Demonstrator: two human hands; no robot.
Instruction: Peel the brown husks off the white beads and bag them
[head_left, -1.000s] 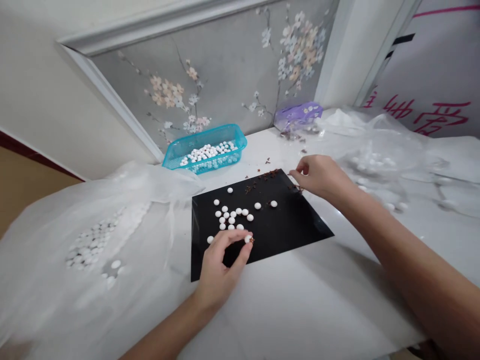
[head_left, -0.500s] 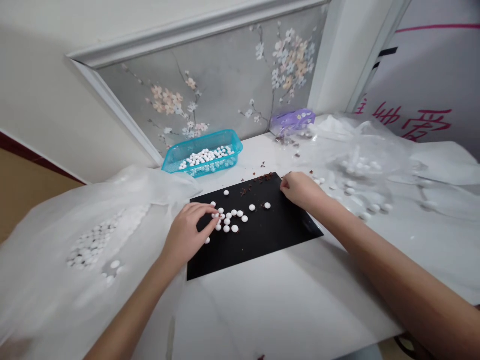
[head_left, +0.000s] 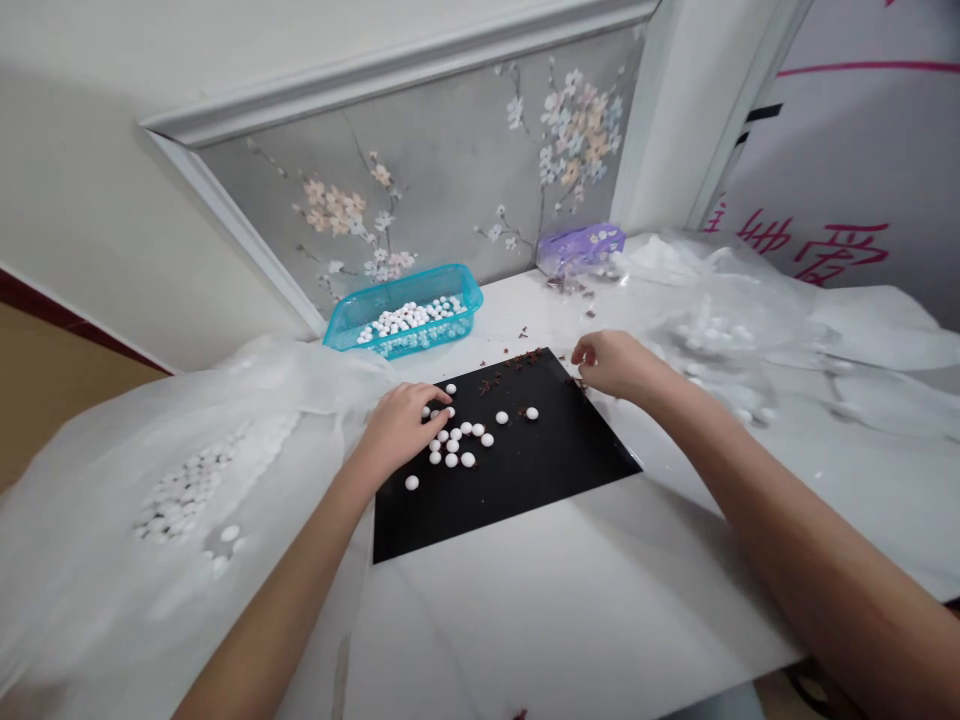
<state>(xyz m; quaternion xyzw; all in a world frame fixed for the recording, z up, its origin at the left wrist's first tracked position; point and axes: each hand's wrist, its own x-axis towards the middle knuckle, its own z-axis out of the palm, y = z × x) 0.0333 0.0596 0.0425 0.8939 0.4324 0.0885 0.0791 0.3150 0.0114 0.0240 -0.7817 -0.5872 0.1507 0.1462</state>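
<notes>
A black sheet lies on the white table with several small white round pieces scattered on its left half. My left hand rests at the sheet's left edge, fingers curled, their tips among the white pieces; whether they hold one is hidden. My right hand sits at the sheet's far right corner, fingers pinched together by some brown crumbs; what they hold is too small to name.
A teal basket with white pieces stands at the back by the floral wall panel. A purple basket is further right. Clear plastic bags with white pieces lie to the left and to the right.
My left hand left the sheet's near middle, where it pinched a white piece, and moved back-left to the cluster. My right hand shifted a little around the far corner.
</notes>
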